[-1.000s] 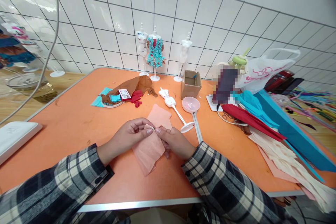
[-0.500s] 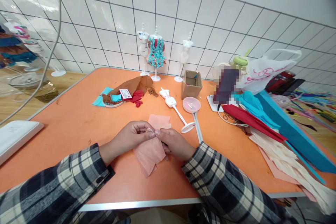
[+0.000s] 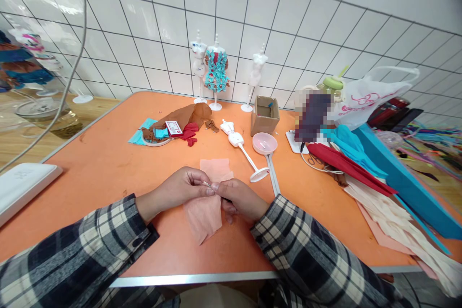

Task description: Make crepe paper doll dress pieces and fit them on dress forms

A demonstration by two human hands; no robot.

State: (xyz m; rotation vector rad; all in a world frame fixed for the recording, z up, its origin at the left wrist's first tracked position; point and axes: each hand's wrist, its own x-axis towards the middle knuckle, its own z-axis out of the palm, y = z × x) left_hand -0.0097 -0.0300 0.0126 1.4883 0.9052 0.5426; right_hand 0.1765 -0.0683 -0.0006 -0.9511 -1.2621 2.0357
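Note:
My left hand [image 3: 182, 186] is closed in a pinch on the top of a piece of pink crepe paper [image 3: 205, 219], which hangs down toward the table. Thumb to thumb with it, my right hand [image 3: 242, 197] also pinches the paper's gathered edge. A small pale, thin bit shows between the fingertips. Something dark peeks out under the right thumb, mostly hidden. Behind my hands, more pink paper [image 3: 216, 167] lies flat on the table. A white mini dress form [image 3: 236, 140] lies on its side just beyond, near a pink bowl [image 3: 264, 143].
On the orange table [image 3: 108, 178] stand a cardboard box [image 3: 265, 115] and several upright dress forms, one in turquoise bows [image 3: 217, 70]. Brown paper [image 3: 184, 118] and red scraps lie at back left. Right: crepe rolls [image 3: 353, 168], a blue tray [image 3: 407, 192], a cable. Left: a white device [image 3: 27, 190].
My fingers have shifted slightly on the pink paper, and its hanging part looks narrower. The right fingers have uncurled a little beneath. The view has moved slightly.

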